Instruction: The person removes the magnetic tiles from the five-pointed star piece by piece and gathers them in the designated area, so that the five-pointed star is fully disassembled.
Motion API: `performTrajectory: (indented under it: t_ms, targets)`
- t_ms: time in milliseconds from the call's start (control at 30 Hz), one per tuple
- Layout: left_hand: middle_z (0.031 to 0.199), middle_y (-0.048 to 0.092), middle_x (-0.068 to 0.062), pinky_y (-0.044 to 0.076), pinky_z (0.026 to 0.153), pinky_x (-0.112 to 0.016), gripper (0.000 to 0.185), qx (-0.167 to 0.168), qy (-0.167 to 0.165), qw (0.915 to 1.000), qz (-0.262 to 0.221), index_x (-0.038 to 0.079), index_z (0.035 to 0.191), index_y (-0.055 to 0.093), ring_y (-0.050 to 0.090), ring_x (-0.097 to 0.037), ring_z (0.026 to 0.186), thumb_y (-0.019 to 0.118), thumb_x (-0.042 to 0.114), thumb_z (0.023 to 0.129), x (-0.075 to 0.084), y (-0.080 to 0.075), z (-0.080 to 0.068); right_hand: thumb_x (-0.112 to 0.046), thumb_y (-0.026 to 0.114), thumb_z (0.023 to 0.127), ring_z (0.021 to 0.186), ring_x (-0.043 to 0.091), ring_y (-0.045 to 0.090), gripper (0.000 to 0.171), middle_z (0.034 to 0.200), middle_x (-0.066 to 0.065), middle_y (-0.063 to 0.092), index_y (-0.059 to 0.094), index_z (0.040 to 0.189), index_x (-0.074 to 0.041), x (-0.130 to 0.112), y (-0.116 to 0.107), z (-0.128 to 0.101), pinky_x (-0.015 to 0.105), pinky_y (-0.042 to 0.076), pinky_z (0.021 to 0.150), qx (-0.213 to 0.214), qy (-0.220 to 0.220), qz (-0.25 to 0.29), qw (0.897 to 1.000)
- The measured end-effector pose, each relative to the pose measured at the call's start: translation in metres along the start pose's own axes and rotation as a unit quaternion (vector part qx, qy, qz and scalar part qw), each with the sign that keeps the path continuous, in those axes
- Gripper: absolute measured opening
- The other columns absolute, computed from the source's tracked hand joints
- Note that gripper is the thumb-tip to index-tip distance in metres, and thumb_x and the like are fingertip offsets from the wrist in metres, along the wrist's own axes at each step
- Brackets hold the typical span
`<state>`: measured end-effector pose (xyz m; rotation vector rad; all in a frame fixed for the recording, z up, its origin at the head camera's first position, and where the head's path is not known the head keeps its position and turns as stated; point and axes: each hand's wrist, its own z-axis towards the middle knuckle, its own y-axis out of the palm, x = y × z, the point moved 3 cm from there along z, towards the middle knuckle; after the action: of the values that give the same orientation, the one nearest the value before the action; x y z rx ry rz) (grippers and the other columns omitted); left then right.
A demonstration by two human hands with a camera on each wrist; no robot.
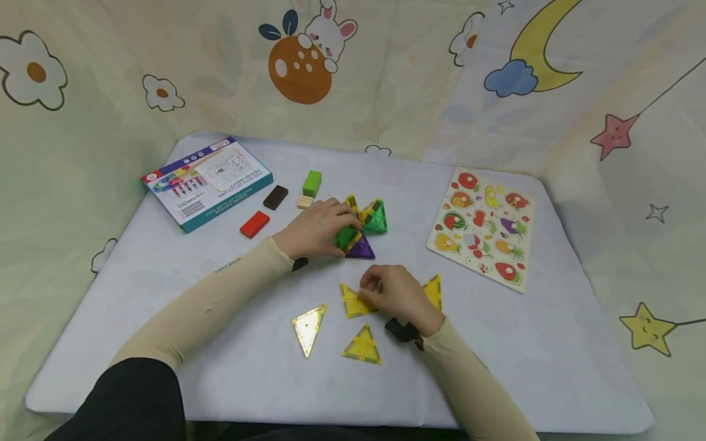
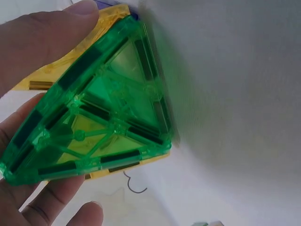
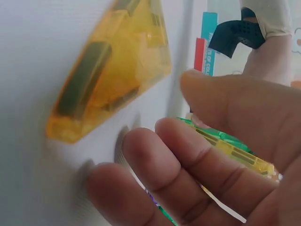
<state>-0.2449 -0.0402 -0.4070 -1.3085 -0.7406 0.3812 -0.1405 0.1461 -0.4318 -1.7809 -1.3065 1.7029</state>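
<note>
My left hand grips a small standing cluster of magnetic triangle tiles in green, yellow and purple at the middle of the table. In the left wrist view my thumb and fingers clasp its green tile, with a yellow tile behind it. My right hand hovers nearer to me, fingers loosely curled beside a flat yellow triangle. The right wrist view shows that yellow triangle lying on the table apart from the fingertips. Three more yellow triangles lie flat around that hand.
A toy box lies at the back left, with a green block, a brown block, a small wooden block and a red block beside it. A fruit puzzle board lies at the right. A printed curtain surrounds the white table.
</note>
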Motion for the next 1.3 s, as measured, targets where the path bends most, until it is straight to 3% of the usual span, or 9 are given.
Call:
performTrajectory:
  t_ms: [133, 267, 467, 633, 733, 933, 1067, 1300]
  targets:
    - [0.140, 0.063, 0.000, 0.047, 0.110, -0.047, 0.061, 0.000, 0.001, 1.0000, -0.003, 0.025, 0.129, 0.068, 0.054, -0.027, 0.129, 0.093, 0.039, 0.076, -0.003, -0.002, -0.001, -0.031, 0.077, 0.094, 0.065, 0.011, 0.059, 0.014, 0.081, -0.005, 0.070, 0.074, 0.096, -0.018, 0.000, -0.007, 0.001, 0.026, 0.048, 0.059, 0.023, 0.000, 0.015, 1.000]
    - [0.142, 0.062, -0.001, 0.047, 0.111, -0.047, 0.061, -0.009, -0.003, 1.0000, 0.000, 0.026, 0.131, 0.067, 0.054, -0.027, 0.130, 0.093, 0.038, 0.076, -0.006, -0.003, -0.001, -0.033, 0.075, 0.095, 0.066, 0.011, 0.060, 0.021, 0.083, -0.001, 0.073, 0.073, 0.101, -0.014, -0.003, -0.017, 0.007, 0.027, 0.048, 0.060, 0.072, -0.006, 0.019, 0.997]
    - [0.141, 0.064, -0.002, 0.048, 0.108, -0.047, 0.059, -0.011, 0.002, 0.9999, 0.010, 0.025, 0.130, 0.068, 0.055, -0.028, 0.126, 0.093, 0.034, 0.078, -0.007, -0.004, -0.001, -0.047, 0.073, 0.095, 0.060, 0.012, 0.058, 0.034, 0.079, 0.000, 0.073, 0.074, 0.095, -0.013, -0.014, -0.025, 0.023, 0.027, 0.045, 0.053, 0.144, -0.006, 0.024, 0.989]
    - [0.136, 0.067, 0.000, 0.050, 0.102, -0.045, 0.052, -0.002, 0.012, 0.9998, 0.016, 0.025, 0.127, 0.069, 0.057, -0.027, 0.120, 0.091, 0.035, 0.081, -0.007, -0.003, -0.002, -0.060, 0.071, 0.092, 0.055, 0.010, 0.059, 0.046, 0.073, -0.002, 0.074, 0.076, 0.089, -0.015, -0.026, -0.021, 0.035, 0.026, 0.045, 0.046, 0.199, 0.007, -0.007, 0.980]
    - [0.136, 0.066, 0.000, 0.050, 0.102, -0.045, 0.053, -0.003, 0.010, 0.9998, 0.016, 0.025, 0.128, 0.069, 0.057, -0.026, 0.120, 0.091, 0.033, 0.080, -0.006, -0.004, -0.002, -0.055, 0.070, 0.095, 0.052, 0.010, 0.059, 0.043, 0.071, -0.001, 0.073, 0.078, 0.087, -0.014, -0.028, -0.019, 0.038, 0.026, 0.045, 0.044, 0.224, 0.017, -0.025, 0.974]
    - [0.140, 0.065, -0.001, 0.050, 0.105, -0.046, 0.056, -0.002, 0.004, 0.9999, 0.011, 0.024, 0.129, 0.069, 0.057, -0.027, 0.123, 0.093, 0.026, 0.078, -0.004, -0.003, -0.001, -0.030, 0.063, 0.095, 0.045, 0.012, 0.048, 0.026, 0.058, 0.000, 0.063, 0.071, 0.076, -0.013, -0.021, -0.017, 0.037, 0.023, 0.032, 0.040, 0.244, 0.036, -0.030, 0.969]
    - [0.140, 0.065, -0.002, 0.049, 0.106, -0.047, 0.056, -0.003, -0.002, 1.0000, 0.009, 0.023, 0.128, 0.069, 0.056, -0.028, 0.123, 0.093, 0.026, 0.078, -0.002, -0.004, -0.002, -0.025, 0.060, 0.094, 0.043, 0.011, 0.042, 0.029, 0.053, -0.001, 0.052, 0.064, 0.069, -0.011, -0.016, -0.016, 0.035, 0.023, 0.026, 0.039, 0.244, 0.039, -0.012, 0.969]
    - [0.140, 0.065, -0.001, 0.049, 0.105, -0.045, 0.055, -0.007, -0.003, 0.9998, 0.021, 0.025, 0.128, 0.069, 0.056, -0.027, 0.122, 0.093, 0.029, 0.078, -0.002, -0.005, -0.002, -0.023, 0.061, 0.093, 0.043, 0.009, 0.037, 0.025, 0.051, -0.005, 0.044, 0.070, 0.076, -0.008, -0.011, -0.015, 0.032, 0.023, 0.023, 0.041, 0.234, 0.036, 0.015, 0.971]
